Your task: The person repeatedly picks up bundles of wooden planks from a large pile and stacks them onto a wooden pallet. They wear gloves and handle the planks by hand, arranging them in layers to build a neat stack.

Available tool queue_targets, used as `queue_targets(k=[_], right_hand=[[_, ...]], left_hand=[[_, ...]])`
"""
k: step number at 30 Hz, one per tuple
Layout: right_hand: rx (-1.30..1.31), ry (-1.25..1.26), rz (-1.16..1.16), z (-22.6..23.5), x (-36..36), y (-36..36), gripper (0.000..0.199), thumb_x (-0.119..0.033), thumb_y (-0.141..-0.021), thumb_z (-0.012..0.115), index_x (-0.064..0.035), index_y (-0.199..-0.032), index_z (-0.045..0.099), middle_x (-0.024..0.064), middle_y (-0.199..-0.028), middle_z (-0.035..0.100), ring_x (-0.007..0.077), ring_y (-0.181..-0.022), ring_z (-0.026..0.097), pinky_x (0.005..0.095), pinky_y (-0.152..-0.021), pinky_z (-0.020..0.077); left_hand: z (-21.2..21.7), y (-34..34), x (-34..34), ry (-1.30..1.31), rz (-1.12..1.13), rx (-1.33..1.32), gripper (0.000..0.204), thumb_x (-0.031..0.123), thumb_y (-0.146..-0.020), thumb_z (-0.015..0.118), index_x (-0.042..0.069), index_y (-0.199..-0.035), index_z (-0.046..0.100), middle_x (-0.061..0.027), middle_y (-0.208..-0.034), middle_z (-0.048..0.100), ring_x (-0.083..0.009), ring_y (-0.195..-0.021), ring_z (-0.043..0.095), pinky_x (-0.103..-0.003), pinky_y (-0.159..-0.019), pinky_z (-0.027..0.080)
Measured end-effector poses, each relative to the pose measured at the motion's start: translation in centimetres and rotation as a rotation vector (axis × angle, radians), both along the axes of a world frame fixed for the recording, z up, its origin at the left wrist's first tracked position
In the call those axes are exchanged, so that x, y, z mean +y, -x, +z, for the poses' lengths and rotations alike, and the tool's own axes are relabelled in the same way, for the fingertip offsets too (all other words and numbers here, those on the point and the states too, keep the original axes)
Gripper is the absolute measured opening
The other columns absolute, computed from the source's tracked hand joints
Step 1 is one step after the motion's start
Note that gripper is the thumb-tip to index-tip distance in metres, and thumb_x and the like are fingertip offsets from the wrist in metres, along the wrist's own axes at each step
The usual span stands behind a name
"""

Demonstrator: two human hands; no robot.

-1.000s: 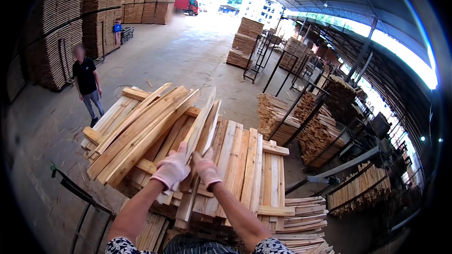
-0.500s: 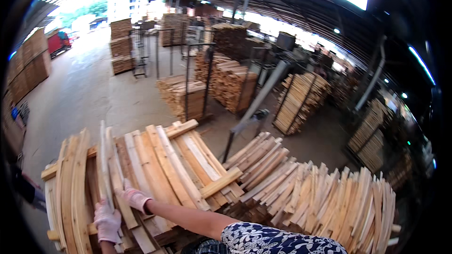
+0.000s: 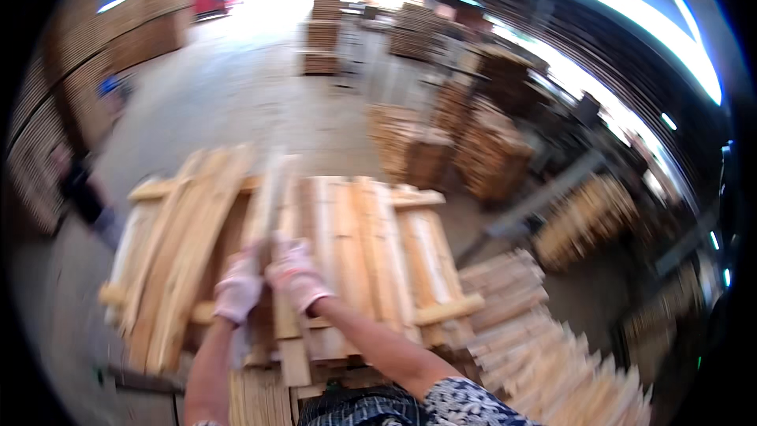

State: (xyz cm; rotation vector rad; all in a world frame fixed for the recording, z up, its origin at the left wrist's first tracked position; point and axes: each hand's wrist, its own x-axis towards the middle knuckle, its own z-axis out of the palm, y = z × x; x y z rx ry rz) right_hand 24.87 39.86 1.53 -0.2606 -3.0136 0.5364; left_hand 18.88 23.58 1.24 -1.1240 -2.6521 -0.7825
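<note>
Flanking pale, narrow, straight-edged wooden boards (image 3: 273, 189), here are the pink-gloved left hand (image 3: 239, 288) and the pink-gloved right hand (image 3: 296, 272), close together left of the middle of a broad stack of sawn timber (image 3: 418, 244)! Fingers look curled toward the boards, but blur hides how far they close, so firm hold or light touch, I cannot tell. The boards run from the gloves toward the far edge of the stack

On to progress: right of the gloves, a row of flat orange-brown and cream planks (image 3: 365, 244) lies side by side, and that portion looks done. Toward the left edge, long honey-coloured planks (image 3: 185, 260) sprawl at a slant, so I'd judge that side the unfinished one, with a shadowed gap between them and the left glove

Texture now! Thick, square-cut yellowish battens (image 3: 449, 310) cross beneath the planks, one near the far edge, one near the near edge, ends poking out left and right. Dark specks, perhaps knots, dot the row's smooth faces, while past the stack's right edge a fanned heap of rough, narrow boards (image 3: 552, 339) shows ragged, jutting ends
</note>
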Motion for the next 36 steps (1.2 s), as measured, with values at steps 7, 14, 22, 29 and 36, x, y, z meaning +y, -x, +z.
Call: queue_targets(k=[7,14,22,29,36], right_hand=[[-0.105,0.373,-0.282,5.8,-1.4,0.9,0.071,-0.023,-0.085,0.060,-0.0201,-0.148,0.026,0.0405,-0.145,0.023,0.0549,-0.124,0.046,0.0498,-0.102,0.0437],[-0.168,0.339,-0.210,7.2,-0.4,1.4,0.072,-0.017,-0.085,0.059,-0.0147,-0.146,0.021,0.0376,-0.136,0.029,0.0549,-0.115,0.053,0.0512,-0.096,0.0475],[-0.017,-0.493,0.633,0.2,2.0,4.1,0.021,-0.017,-0.091,0.054,-0.0097,-0.102,0.071,0.0120,-0.100,0.069,0.0320,-0.095,0.065,0.0443,-0.089,0.0528],[0.096,0.028,0.551,7.0,-6.3,-0.3,0.021,-0.017,-0.090,0.055,-0.0094,-0.103,0.069,0.0159,-0.108,0.064,0.0344,-0.100,0.063,0.0455,-0.091,0.0508],[0.129,-0.064,0.753,9.2,-14.6,-4.4,0.021,-0.017,-0.089,0.055,-0.0090,-0.103,0.067,0.0198,-0.117,0.059,0.0369,-0.106,0.060,0.0467,-0.094,0.0489]], left_hand=[[6.6,-3.9,3.2,0.371,0.341,-0.239,0.064,0.012,-0.088,0.052,0.026,-0.147,0.032,-0.0285,-0.119,0.051,-0.0429,-0.092,0.066,-0.053,-0.074,0.054],[5.5,-3.6,4.0,0.353,0.434,-0.164,0.054,0.019,-0.093,0.049,0.031,-0.144,0.037,-0.0202,-0.119,0.056,-0.0384,-0.105,0.061,-0.053,-0.081,0.052],[2.9,-2.8,3.5,0.143,0.455,0.096,0.022,0.018,-0.088,0.044,0.003,-0.100,0.055,-0.0187,-0.075,0.060,-0.0305,-0.065,0.062,-0.044,-0.058,0.051],[3.9,-10.4,2.5,-0.147,0.600,0.317,0.028,0.028,-0.069,0.062,0.009,-0.089,0.068,-0.0199,-0.078,0.060,-0.0333,-0.066,0.060,-0.051,-0.046,0.043],[4.4,-13.7,-0.2,-0.042,0.705,0.194,0.027,0.027,-0.070,0.061,0.008,-0.089,0.067,-0.0203,-0.077,0.060,-0.0338,-0.064,0.060,-0.051,-0.045,0.043]])
